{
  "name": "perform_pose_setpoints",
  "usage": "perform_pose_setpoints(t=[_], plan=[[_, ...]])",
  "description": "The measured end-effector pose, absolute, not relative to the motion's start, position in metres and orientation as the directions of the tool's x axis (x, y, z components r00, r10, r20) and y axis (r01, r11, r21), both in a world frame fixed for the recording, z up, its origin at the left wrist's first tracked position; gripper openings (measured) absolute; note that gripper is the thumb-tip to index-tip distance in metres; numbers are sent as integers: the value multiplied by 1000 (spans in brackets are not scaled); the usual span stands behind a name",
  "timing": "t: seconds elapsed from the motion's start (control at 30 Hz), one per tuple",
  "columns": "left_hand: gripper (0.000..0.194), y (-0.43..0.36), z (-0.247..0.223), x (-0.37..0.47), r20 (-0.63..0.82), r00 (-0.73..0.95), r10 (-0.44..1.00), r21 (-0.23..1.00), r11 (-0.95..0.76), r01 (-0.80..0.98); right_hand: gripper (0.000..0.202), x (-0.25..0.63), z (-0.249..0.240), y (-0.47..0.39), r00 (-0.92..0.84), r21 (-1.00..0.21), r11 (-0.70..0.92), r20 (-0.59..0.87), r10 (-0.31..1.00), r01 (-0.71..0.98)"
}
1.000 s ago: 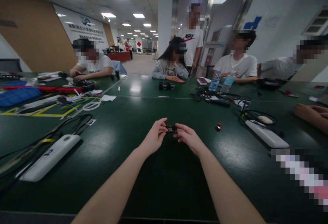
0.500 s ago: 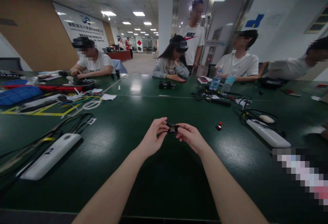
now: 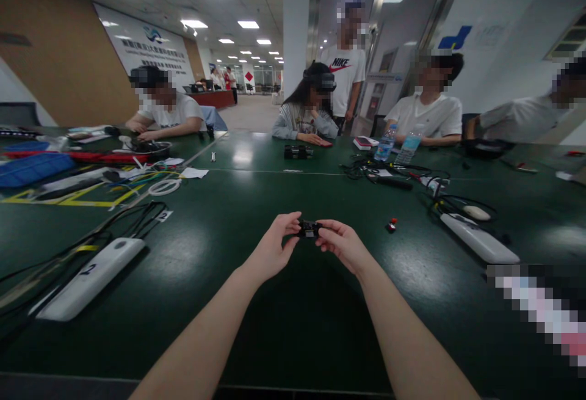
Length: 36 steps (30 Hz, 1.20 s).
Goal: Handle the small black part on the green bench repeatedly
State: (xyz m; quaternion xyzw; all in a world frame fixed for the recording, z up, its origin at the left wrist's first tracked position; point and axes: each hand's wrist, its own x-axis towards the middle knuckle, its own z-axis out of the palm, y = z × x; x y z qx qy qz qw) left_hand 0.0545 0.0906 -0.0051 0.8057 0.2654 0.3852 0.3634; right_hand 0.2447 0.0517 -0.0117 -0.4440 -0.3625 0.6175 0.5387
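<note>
Between my two hands, above the green table point(image 3: 220, 302), is a small black part with a lighter patch on its face point(image 3: 310, 229); its exact kind is too small to tell. My left hand point(image 3: 273, 246) pinches its left end between thumb and fingers. At the right end, my right hand point(image 3: 342, 242) grips it with thumb and forefinger. Both hands are closed on it, and the fingertips cover its ends. Off to the right of my right hand lies a small red and black piece point(image 3: 392, 225).
White power banks with cables lie at left point(image 3: 94, 281) and right point(image 3: 478, 238). A black block point(image 3: 298, 152) and water bottles point(image 3: 386, 142) stand farther back. A blue tray point(image 3: 34, 170) is at far left. Several people are around the table's far side.
The black part has tilted slightly in my fingers, so its lighter patch sits a little lower. My hands have barely moved.
</note>
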Motion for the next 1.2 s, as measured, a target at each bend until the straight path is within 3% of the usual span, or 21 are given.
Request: perform_pose_setpoints(t=[0.13,0.3,0.37,0.47,0.57,0.67,0.77,1.0,1.2], plan=[[61,94,-9,54,324,605,727,773,-572,274,26,245,-15,53,-44,-925,-303,-301,952,-227],[64,98,-11,54,141,685,715,750,-529,398,26,246,-27,55,-19,-909,-372,-382,924,185],[65,98,-11,54,101,707,700,737,-530,420,27,247,-33,56,-2,-894,-357,-372,928,270],[68,98,-11,53,58,730,681,723,-533,439,26,247,-34,56,34,-890,-316,-323,946,330],[70,99,-12,51,50,734,678,730,-526,436,22,244,-27,53,68,-904,-168,-154,986,393],[69,99,-14,51,58,733,678,762,-504,406,27,237,-17,49,-45,-867,53,35,998,495],[70,99,-17,53,39,724,689,791,-464,399,27,231,-13,48,-155,-801,132,50,987,585],[71,98,-22,57,20,715,699,859,-378,345,21,231,-20,51,-149,-790,116,32,988,602],[66,101,-22,57,9,709,706,871,-354,342,19,232,-25,52,-56,-918,-24,-50,997,395]])
